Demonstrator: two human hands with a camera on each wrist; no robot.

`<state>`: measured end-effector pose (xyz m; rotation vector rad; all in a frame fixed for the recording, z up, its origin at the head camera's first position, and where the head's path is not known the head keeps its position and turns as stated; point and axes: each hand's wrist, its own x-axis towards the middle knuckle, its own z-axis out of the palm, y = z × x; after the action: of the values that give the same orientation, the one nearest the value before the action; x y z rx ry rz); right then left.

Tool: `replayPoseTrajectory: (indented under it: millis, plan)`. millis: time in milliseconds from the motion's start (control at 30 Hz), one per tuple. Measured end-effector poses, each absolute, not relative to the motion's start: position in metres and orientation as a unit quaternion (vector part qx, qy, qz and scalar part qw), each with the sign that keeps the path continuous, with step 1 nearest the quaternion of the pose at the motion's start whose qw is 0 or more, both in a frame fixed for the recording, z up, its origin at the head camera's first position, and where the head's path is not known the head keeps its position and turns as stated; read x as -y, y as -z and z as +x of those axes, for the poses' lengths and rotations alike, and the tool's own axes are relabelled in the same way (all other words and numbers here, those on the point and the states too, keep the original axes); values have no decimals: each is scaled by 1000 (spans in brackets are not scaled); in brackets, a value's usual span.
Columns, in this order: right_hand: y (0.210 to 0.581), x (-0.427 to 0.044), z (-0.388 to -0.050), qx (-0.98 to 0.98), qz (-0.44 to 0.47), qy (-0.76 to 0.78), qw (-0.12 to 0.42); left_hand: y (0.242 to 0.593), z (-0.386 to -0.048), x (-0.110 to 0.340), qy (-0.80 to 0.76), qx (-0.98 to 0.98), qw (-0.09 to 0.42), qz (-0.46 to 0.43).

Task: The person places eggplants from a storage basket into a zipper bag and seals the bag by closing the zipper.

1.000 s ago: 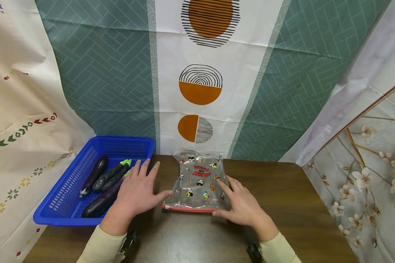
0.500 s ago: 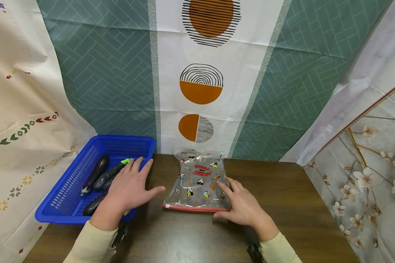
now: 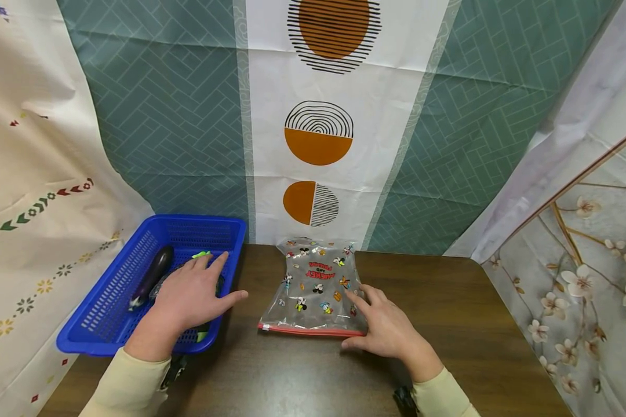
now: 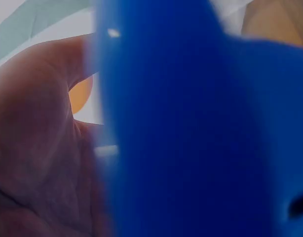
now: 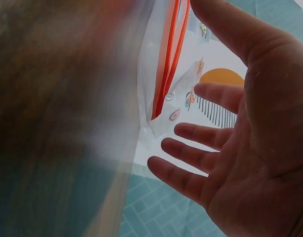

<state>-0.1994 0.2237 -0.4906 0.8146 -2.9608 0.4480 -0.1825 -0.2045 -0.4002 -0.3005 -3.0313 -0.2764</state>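
A clear zip bag [image 3: 308,289] printed with cartoon figures lies flat on the table, its red zip edge [image 3: 313,332] toward me. My right hand [image 3: 383,324] is at the bag's right side, fingers extended; in the right wrist view the palm shows nothing held. Over the blue basket [image 3: 91,347] hovers my left hand [image 3: 193,295], fingers spread and thumb pointing right. Inside the basket a dark eggplant [image 3: 153,275] shows at the left, and green stem ends [image 3: 202,253] of other dark vegetables peek out around the hand, which hides most of them. Blue basket wall [image 4: 186,123] fills the left wrist view.
The brown wooden table [image 3: 448,336] extends to the right of the bag. Behind it hangs a patterned curtain [image 3: 188,116]; a floral sheet [image 3: 579,301] borders the right and a cream cloth [image 3: 26,191] the left.
My left hand has moved left and slightly down, from between basket and bag to over the basket, covering more of the vegetables. The right hand and the bag have hardly moved.
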Motion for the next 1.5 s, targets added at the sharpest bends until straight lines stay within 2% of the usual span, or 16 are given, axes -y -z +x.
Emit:
replayPoseTrajectory:
  millis: [533,867,1500]
  plan:
    - [494,-226,-201,953,271,-136,19,385,-185,227,73,992,12,-104]
    - [495,-227,-200,950,283,-128,40,379,-196,245,65,993,-6,-97]
    - [498,-226,-201,950,284,-126,22,381,-219,279,77,993,-47,-79]
